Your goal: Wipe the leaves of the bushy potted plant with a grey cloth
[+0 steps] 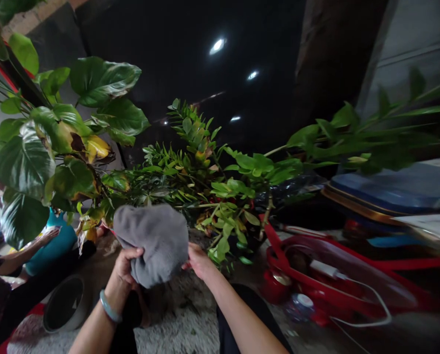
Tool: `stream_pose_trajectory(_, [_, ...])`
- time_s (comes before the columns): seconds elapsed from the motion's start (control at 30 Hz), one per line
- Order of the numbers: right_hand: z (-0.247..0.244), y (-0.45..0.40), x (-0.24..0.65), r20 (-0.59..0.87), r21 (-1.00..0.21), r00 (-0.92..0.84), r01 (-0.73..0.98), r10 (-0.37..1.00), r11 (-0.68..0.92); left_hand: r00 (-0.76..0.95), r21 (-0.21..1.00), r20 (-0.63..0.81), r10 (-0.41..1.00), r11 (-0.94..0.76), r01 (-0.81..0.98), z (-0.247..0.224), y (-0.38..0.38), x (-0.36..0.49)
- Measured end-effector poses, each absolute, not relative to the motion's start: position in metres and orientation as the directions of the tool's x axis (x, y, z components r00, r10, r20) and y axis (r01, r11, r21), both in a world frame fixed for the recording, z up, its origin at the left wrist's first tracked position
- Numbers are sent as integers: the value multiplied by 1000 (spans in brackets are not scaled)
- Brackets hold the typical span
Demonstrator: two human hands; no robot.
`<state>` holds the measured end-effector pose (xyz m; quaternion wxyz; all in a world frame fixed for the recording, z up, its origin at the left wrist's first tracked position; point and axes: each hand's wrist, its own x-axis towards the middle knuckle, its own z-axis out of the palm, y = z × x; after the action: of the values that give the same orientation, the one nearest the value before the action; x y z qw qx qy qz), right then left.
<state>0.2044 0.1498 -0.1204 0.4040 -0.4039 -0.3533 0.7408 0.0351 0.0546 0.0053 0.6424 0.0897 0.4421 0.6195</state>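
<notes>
A soft grey cloth [159, 241] is held up in front of me, bunched and folded at its left side. My left hand [129, 265] grips its lower left part, thumb lying over the front. At the cloth's right edge, my right hand [199, 261] has its fingers closed on the fabric, partly hidden behind it. A bracelet circles my left wrist. Just beyond the cloth grow leafy green potted plants [201, 172], some of whose leaves are yellowed.
Large broad leaves [105, 81] hang at the left. Below them are a grey bucket [67, 302] and another person's arm [28, 250]. A red plastic frame [315, 275] with a white cable stands at the right, beside a clear bottle [301, 307]. A dark glossy panel [190, 49] rises behind.
</notes>
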Motion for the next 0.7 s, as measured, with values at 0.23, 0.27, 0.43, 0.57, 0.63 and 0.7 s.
stream_pose_trajectory(0.23, [-110, 148, 201, -389, -807, -340, -324, 857, -494, -257, 714, -371, 892, 97, -693, -21, 89, 34])
stream_pose_trajectory(0.27, [-110, 148, 202, -380, -815, -337, -318, 862, -484, -183, 683, -444, 877, 200, -702, -42, 81, 33])
stream_pose_trajectory(0.43, [-113, 150, 209, -361, -820, -376, -307, 853, -483, -187, 633, -521, 833, 231, -739, -82, 41, 13])
stream_pose_trajectory(0.57, [-114, 151, 204, -371, -818, -354, -313, 859, -482, -354, 665, -311, 882, -63, -744, -21, 72, -2])
stream_pose_trajectory(0.63, [-114, 150, 200, -381, -820, -336, -307, 862, -482, -356, 672, -243, 902, -108, -733, -3, 93, -1])
stream_pose_trajectory(0.7, [-114, 151, 199, -387, -816, -338, -308, 858, -490, -297, 681, -274, 915, -34, -732, -9, 101, 5])
